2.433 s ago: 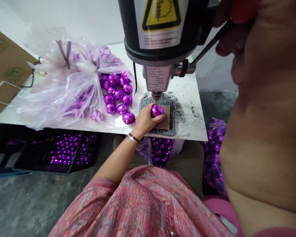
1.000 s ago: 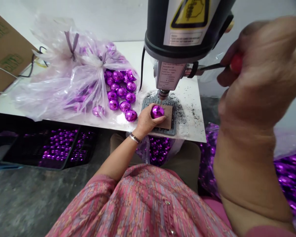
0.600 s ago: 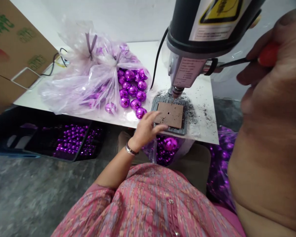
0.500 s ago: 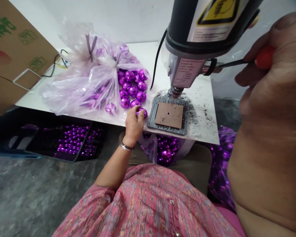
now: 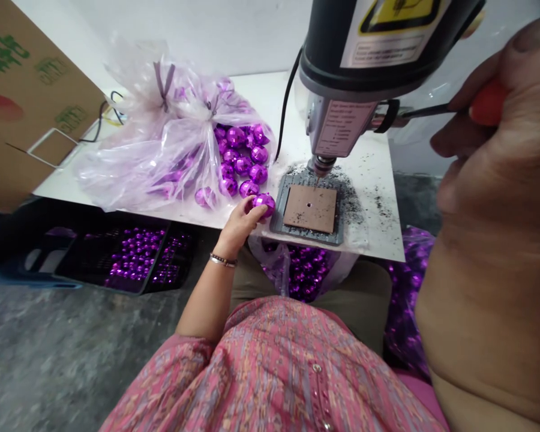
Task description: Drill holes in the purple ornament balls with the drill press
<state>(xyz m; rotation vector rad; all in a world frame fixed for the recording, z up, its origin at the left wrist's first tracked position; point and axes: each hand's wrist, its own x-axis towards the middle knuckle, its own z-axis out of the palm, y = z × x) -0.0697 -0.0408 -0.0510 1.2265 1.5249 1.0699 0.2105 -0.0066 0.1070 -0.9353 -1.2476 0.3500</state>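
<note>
Between thumb and fingers, my left hand (image 5: 242,223) pinches a shiny purple faceted ball (image 5: 264,205) at the table's front edge, just left of the drill base. My right hand (image 5: 499,102) is wrapped round the red-knobbed feed lever (image 5: 488,103) of a small drill press (image 5: 369,54). Under its chuck (image 5: 321,165), the thin bit points down above a brown square plate (image 5: 309,208) with a small hole, which lies on the grey base (image 5: 276,223). More purple balls (image 5: 242,165) sit at the mouth of a clear plastic bag (image 5: 180,144) on the table.
Dark shavings (image 5: 353,198) lie around the base. A cardboard box (image 5: 31,114) stands at the left. Below the table are a dark crate (image 5: 146,282) of purple balls, an open bag (image 5: 274,264) of balls at my lap and another purple-filled bag (image 5: 407,300) at the right.
My left hand has turned, and the ball in it has come up slightly to the right, now showing more fully. A ball visible on top in the lap bag no longer stands out. My right hand stays on the lever.
</note>
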